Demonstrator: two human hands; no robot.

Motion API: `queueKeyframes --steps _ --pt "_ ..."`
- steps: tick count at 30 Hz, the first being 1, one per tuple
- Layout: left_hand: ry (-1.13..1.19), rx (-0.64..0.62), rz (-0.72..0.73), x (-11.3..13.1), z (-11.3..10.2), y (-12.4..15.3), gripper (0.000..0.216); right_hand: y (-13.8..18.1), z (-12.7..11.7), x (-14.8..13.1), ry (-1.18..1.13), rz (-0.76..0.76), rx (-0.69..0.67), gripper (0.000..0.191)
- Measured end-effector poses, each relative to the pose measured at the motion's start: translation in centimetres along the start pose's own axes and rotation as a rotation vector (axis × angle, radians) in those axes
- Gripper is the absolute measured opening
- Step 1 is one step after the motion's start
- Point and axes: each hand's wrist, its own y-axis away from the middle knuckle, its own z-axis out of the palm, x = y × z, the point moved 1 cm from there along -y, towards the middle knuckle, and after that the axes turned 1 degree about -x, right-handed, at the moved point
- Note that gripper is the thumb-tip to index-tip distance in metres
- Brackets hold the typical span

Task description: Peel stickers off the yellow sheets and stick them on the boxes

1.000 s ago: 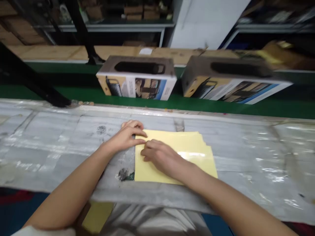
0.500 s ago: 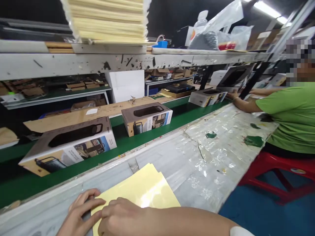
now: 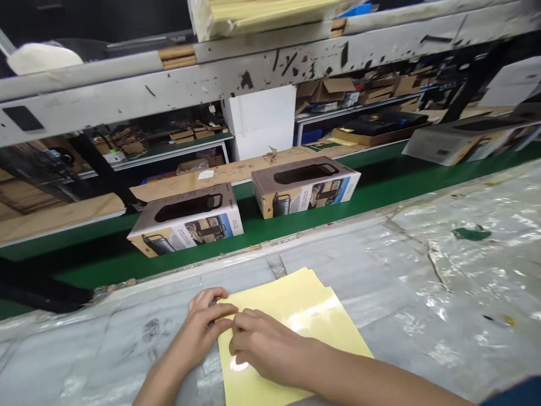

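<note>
Grey worktable [image 3: 422, 270]: plastic-wrapped top, wrinkled and glossy.
Green conveyor belt [image 3: 380, 189]: runs behind the table, carries 2 printed boxes.
Left box [image 3: 186, 225]: window cut-out on top.
Right box [image 3: 305, 186]: same print, further along the belt.
Yellow sheets [image 3: 296, 307]: glossy stack lying flat at the table's near edge.
Right hand [image 3: 264, 347]: palm down on the stack, fingers pressing its left corner.
Left hand [image 3: 203, 324]: fingertips pinching the same corner, thumb against the right hand's fingers.

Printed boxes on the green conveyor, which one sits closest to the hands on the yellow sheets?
The left printed box, directly behind the left hand. The middle box sits farther right and back, and the blurred box lies far right.
</note>
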Motion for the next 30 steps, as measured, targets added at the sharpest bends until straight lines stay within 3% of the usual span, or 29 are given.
queueKeyframes --steps 4,7,10,13,16,18,20,22,25,30 --pt "-0.105 -0.058 0.066 1.3 0.3 0.3 0.033 1.4 -2.4 -0.3 -0.351 0.081 0.066 0.015" --pt "-0.217 -0.076 0.12 2.1 0.6 0.9 0.038 2.5 -7.2 0.4 -0.68 0.127 0.075 0.016" --pt "-0.283 -0.061 0.199 3.0 -0.2 0.6 0.039 1.7 -13.1 2.9 -0.834 0.217 0.132 0.008" --pt "-0.244 0.069 0.215 4.3 -3.3 -3.5 0.031 -1.9 -17.9 6.9 -0.882 0.246 0.33 0.02" --pt "-0.26 0.39 0.03 5.3 -7.4 -11.7 0.024 -7.3 -20.9 11.0 -0.887 0.327 0.572 0.04" --pt "-0.341 0.457 -0.181 5.3 -9.3 -17.6 0.046 -11.0 -22.0 13.2 -0.853 0.413 0.695 0.036" --pt "-0.369 0.397 -0.367 4.9 -10.1 -22.3 0.068 -14.3 -22.5 14.7 -0.819 0.474 0.755 0.028" --pt "-0.382 0.341 -0.465 4.2 -10.0 -24.9 0.067 -16.8 -22.5 15.8 -0.795 0.505 0.75 0.028" --pt "-0.424 0.353 -0.482 3.3 -9.2 -25.6 0.055 -19.1 -21.9 16.9 -0.77 0.525 0.729 0.031" --pt "-0.461 0.377 -0.476 2.9 -8.9 -24.9 0.057 -20.9 -20.5 17.7 -0.746 0.516 0.704 0.033"
